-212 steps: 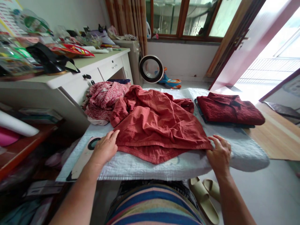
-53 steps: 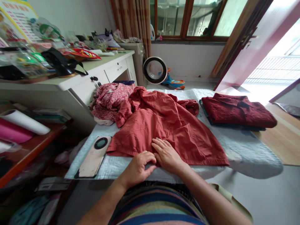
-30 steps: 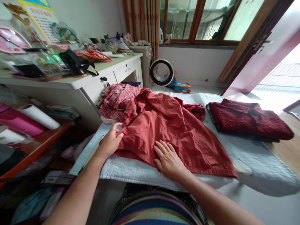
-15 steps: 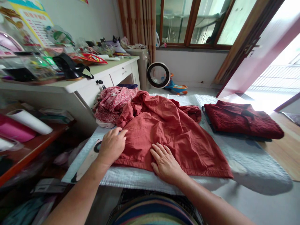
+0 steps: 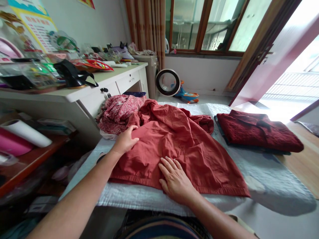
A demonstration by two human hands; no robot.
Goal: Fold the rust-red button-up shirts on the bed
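A rust-red jacket (image 5: pixel 149 149) with a gathered hem lies spread over the light cloth in front of me, its upper part bunched at the far side. My left hand (image 5: pixel 126 139) is at the jacket's left edge, thumb and forefinger closing on the fabric; its other fingers are hidden. Lying flat near the middle of the hem, my right hand (image 5: pixel 175 179) presses on the jacket with fingers stretched out. Behind the left hand sits a heap of pink-and-white patterned clothing (image 5: pixel 119 111).
Folded dark red clothing (image 5: pixel 259 131) lies at the right on the pale blue cloth (image 5: pixel 269 177). A white desk (image 5: pixel 107 81) crowded with items stands at the left, above a shelf with rolls (image 5: pixel 28 132). Farther back are an open round washer door (image 5: pixel 168 82) and a blue-orange toy (image 5: pixel 188 94).
My left hand has moved slightly up and its grip shape has narrowed. The jacket's lower left corner now reaches farther left. My right hand stays on the fabric.
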